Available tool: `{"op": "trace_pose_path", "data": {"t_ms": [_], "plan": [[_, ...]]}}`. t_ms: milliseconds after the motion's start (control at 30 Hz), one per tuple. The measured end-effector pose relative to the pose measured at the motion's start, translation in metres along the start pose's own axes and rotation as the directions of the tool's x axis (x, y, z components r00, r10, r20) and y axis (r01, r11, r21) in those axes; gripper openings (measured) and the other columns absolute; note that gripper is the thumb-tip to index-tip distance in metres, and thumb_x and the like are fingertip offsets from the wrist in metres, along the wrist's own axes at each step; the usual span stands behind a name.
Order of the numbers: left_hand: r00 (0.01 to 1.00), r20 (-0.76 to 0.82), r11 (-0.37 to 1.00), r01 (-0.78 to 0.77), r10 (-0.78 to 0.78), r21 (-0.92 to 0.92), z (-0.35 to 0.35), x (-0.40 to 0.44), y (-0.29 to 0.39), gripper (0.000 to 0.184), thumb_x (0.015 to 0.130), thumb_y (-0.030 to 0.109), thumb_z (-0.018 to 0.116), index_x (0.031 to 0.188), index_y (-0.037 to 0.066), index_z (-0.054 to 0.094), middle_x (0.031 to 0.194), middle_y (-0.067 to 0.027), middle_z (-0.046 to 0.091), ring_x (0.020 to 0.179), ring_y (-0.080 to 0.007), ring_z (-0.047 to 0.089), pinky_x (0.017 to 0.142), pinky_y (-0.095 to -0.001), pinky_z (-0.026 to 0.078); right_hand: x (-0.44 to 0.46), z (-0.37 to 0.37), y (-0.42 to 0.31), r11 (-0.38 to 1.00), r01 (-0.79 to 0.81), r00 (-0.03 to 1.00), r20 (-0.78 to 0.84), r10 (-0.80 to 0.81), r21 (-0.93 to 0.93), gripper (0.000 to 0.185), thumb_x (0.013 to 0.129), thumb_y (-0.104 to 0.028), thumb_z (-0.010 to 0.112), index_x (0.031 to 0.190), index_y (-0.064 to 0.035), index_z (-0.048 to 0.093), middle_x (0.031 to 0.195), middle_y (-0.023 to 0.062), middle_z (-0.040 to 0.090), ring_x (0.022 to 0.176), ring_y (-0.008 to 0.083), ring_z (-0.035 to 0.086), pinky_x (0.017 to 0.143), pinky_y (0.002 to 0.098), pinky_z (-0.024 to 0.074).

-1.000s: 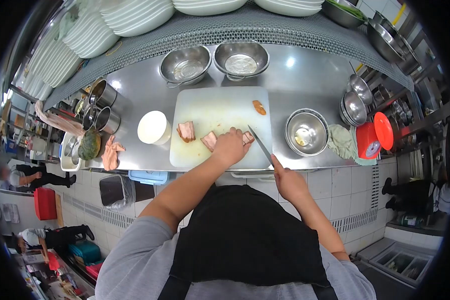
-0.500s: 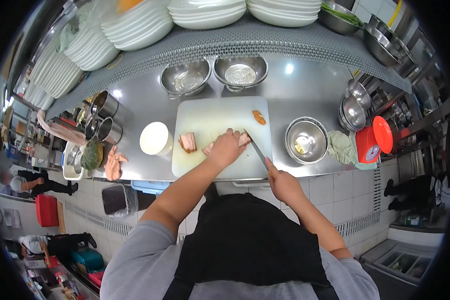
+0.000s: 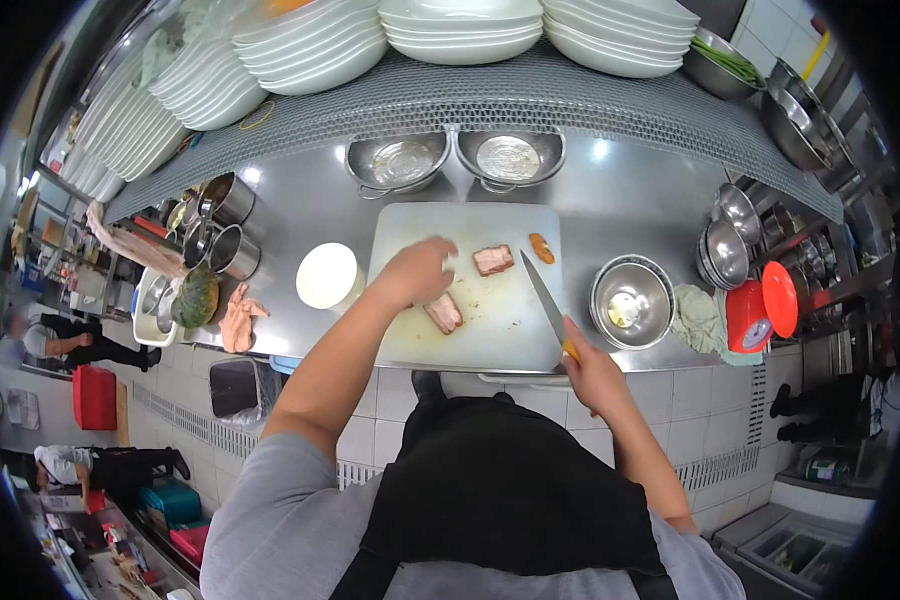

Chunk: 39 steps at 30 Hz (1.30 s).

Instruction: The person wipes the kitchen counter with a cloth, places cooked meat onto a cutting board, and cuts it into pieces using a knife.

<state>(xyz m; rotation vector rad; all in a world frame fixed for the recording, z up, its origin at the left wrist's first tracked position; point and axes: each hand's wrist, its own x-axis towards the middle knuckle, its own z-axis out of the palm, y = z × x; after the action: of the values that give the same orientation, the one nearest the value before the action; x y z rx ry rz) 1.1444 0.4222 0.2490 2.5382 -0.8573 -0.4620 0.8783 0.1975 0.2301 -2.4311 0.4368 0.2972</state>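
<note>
My right hand (image 3: 596, 378) grips the yellow handle of a knife (image 3: 543, 300), its blade pointing up and left over the right side of the white cutting board (image 3: 510, 340). A piece of pork belly (image 3: 493, 260) lies left of the blade's tip. Another piece of pork belly (image 3: 444, 313) rests lower on the board, just below my left hand (image 3: 418, 272). That hand hovers over the board's left side, fingers loosely curved and apart, slightly blurred. It covers the spot where a further chunk of meat lay. An orange-brown scrap (image 3: 541, 248) sits near the upper right corner.
A white tub (image 3: 329, 276) stands left of the board, nested steel bowls (image 3: 632, 302) right of it. Two steel strainers (image 3: 510, 160) sit behind, beneath a shelf with stacked plates (image 3: 460, 30). A red scale (image 3: 748, 316) and a green cloth (image 3: 700, 320) are at far right.
My left hand has let go of the meat it pressed and moved left. The pork now lies in separate pieces. The knife has drawn away from it, and the view has shifted slightly.
</note>
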Motion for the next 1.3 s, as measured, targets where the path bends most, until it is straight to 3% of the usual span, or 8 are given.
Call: {"op": "trace_pose_path", "data": {"t_ms": [67, 267, 400, 500, 700, 800, 900, 1300], "plan": [[0.944, 0.273, 0.946, -0.246, 0.185, 0.209, -0.003, -0.026, -0.004, 0.056, 0.079, 0.013, 0.068, 0.134, 0.008, 0.057, 0.128, -0.0143, 0.061, 0.125, -0.03, 0.054, 0.107, -0.0421, 0.041, -0.021, -0.003, 0.008, 1.0, -0.002, 0.999, 0.05, 0.002, 0.005, 0.064, 0.098, -0.02, 0.054, 0.157, -0.0239, 0.027, 0.094, 0.0243, 0.068, 0.077, 0.0407, 0.067, 0.072, 0.0498, 0.0554], [0.839, 0.143, 0.678, -0.513, 0.524, 0.526, 0.051, -0.044, -0.041, 0.05, 0.074, 0.014, 0.072, 0.123, 0.009, 0.062, 0.124, -0.0095, 0.062, 0.126, -0.0262, 0.052, 0.109, -0.0461, 0.036, -0.039, 0.007, 0.014, 0.995, -0.034, 0.974, 0.22, 0.054, -0.093, 0.064, 0.099, -0.023, 0.054, 0.157, -0.026, 0.026, 0.097, 0.0252, 0.069, 0.088, 0.043, 0.067, 0.081, 0.0508, 0.0533], [0.917, 0.21, 0.844, -0.395, 0.339, 0.364, 0.059, -0.045, -0.005, 0.049, 0.076, 0.025, 0.074, 0.121, 0.009, 0.063, 0.121, -0.0093, 0.064, 0.118, -0.027, 0.056, 0.1, -0.045, 0.041, -0.032, 0.011, 0.01, 0.993, 0.08, 0.993, 0.09, -0.072, -0.085, 0.065, 0.099, -0.022, 0.055, 0.157, -0.0257, 0.027, 0.095, 0.0241, 0.069, 0.088, 0.0425, 0.067, 0.081, 0.0505, 0.0526], [0.989, 0.094, 0.924, -0.143, 0.116, 0.356, 0.085, -0.055, 0.022, 0.056, 0.079, 0.05, 0.071, 0.111, 0.004, 0.064, 0.11, -0.0117, 0.065, 0.105, -0.0288, 0.061, 0.092, -0.0429, 0.044, -0.026, 0.008, 0.004, 0.987, 0.131, 0.991, 0.031, -0.129, -0.09, 0.065, 0.098, -0.02, 0.056, 0.156, -0.0246, 0.028, 0.09, 0.0245, 0.069, 0.084, 0.0424, 0.067, 0.078, 0.0502, 0.0524], [0.964, -0.236, 0.99, -0.102, 0.123, 0.1, 0.099, -0.072, 0.014, 0.058, 0.079, 0.041, 0.074, 0.119, 0.003, 0.058, 0.116, -0.0159, 0.061, 0.113, -0.0322, 0.058, 0.099, -0.0457, 0.043, -0.032, -0.001, -0.013, 0.963, 0.153, 0.986, 0.098, -0.134, -0.221, 0.064, 0.098, -0.02, 0.053, 0.157, -0.0227, 0.027, 0.09, 0.0217, 0.069, 0.079, 0.0399, 0.067, 0.075, 0.0504, 0.0534], [0.921, -0.299, 0.962, -0.271, 0.25, -0.031, 0.105, -0.074, -0.002, 0.058, 0.077, 0.031, 0.078, 0.122, 0.003, 0.055, 0.118, -0.0167, 0.061, 0.116, -0.0361, 0.057, 0.103, -0.0466, 0.042, -0.032, 0.002, -0.025, 0.953, 0.178, 0.979, 0.143, -0.147, -0.245, 0.064, 0.099, -0.02, 0.05, 0.158, -0.0227, 0.025, 0.091, 0.0201, 0.069, 0.079, 0.0383, 0.068, 0.075, 0.0504, 0.0544], [0.953, -0.248, 0.959, -0.22, 0.173, -0.176, 0.117, -0.071, -0.002, 0.055, 0.075, 0.024, 0.079, 0.12, 0.003, 0.055, 0.116, -0.0154, 0.061, 0.113, -0.0359, 0.057, 0.101, -0.045, 0.044, -0.03, 0.003, -0.034, 0.941, 0.212, 0.97, 0.175, -0.169, -0.263, 0.064, 0.098, -0.018, 0.05, 0.157, -0.0215, 0.026, 0.089, 0.0202, 0.069, 0.078, 0.0384, 0.068, 0.074, 0.0505, 0.0548], [0.935, -0.344, 0.984, -0.136, 0.091, -0.111, 0.126, -0.073, 0.01, 0.048, 0.073, 0.029, 0.078, 0.11, 0.002, 0.061, 0.111, -0.0171, 0.06, 0.109, -0.0366, 0.058, 0.098, -0.0451, 0.045, -0.03, -0.004, -0.06, 0.898, 0.229, 0.949, 0.29, -0.12, -0.376, 0.067, 0.093, -0.01, 0.049, 0.156, -0.01, 0.029, 0.089, 0.0206, 0.07, 0.079, 0.0365, 0.07, 0.071, 0.049, 0.0563]]}}
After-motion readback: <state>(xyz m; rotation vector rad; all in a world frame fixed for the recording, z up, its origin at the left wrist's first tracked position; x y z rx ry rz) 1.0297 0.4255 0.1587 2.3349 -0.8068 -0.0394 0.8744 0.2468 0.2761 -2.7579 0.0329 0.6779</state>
